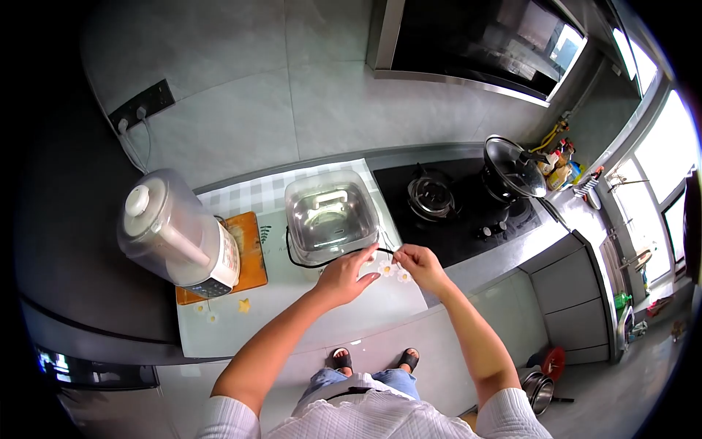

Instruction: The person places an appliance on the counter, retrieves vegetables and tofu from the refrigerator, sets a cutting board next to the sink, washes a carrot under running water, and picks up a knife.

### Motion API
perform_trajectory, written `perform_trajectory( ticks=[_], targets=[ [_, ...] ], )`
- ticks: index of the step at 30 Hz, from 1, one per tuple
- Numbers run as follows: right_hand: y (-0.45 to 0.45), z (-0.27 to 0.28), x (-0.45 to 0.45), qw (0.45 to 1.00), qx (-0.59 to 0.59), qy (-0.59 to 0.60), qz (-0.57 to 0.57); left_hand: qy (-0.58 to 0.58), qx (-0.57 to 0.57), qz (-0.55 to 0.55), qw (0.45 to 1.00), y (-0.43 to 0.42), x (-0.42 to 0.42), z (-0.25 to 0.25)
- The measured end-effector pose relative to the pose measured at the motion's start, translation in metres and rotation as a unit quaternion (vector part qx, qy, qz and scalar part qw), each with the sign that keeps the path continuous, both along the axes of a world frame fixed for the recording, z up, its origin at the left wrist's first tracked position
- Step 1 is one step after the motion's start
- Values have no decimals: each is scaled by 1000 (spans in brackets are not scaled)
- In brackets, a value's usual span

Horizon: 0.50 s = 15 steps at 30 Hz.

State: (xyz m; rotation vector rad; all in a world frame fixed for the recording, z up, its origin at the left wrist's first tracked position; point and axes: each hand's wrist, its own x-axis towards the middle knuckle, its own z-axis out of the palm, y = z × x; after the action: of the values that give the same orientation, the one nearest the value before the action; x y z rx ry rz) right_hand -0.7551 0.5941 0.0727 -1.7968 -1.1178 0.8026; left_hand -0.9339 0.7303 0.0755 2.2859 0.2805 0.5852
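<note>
A black cord [300, 263] runs from the left side of a clear-lidded square pot [333, 245], curving along its front. My right hand [420, 267] is closed in a pinch on the cord, to the front right of the pot. Reaching in from the left, my left hand [344, 276] has its fingers stretched along the cord and its thumb apart; the fingertips touch or lie just beside the cord. The pot has a white handle [330, 199] on its lid and stands on a pale mat [285, 322] with a flower print.
Left of the pot, a blender [183, 234] stands on a wooden board [252, 249]. Wall sockets [142, 106] hold plugs at the upper left. On the right is a black gas hob [461, 205] with a lidded wok [515, 172]. Bottles [561, 172] stand beyond it.
</note>
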Motion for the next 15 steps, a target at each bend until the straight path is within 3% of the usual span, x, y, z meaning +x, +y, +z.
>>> perform_trajectory(
  ticks=[1, 4, 8, 10, 12, 15],
  targets=[
    [7, 7, 0, 1000, 23, 3, -5, 79, 6, 11, 997, 5, 6, 3],
    [19, 28, 7, 999, 4, -24, 25, 107, 101, 63, 987, 25, 24, 19],
    [27, -5, 39, 994, 35, -95, 35, 55, 85, 99, 990, 56, 30, 29],
    [30, -30, 60, 998, 4, -57, 5, 52, 92, 123, 987, 71, 25, 39],
    [35, -46, 69, 999, 26, 1, -18, 29, 160, 138, 977, 84, 20, 33],
    [51, -36, 59, 997, 46, -30, -61, -34, 209, 142, 967, 105, 15, 19]
  ],
)
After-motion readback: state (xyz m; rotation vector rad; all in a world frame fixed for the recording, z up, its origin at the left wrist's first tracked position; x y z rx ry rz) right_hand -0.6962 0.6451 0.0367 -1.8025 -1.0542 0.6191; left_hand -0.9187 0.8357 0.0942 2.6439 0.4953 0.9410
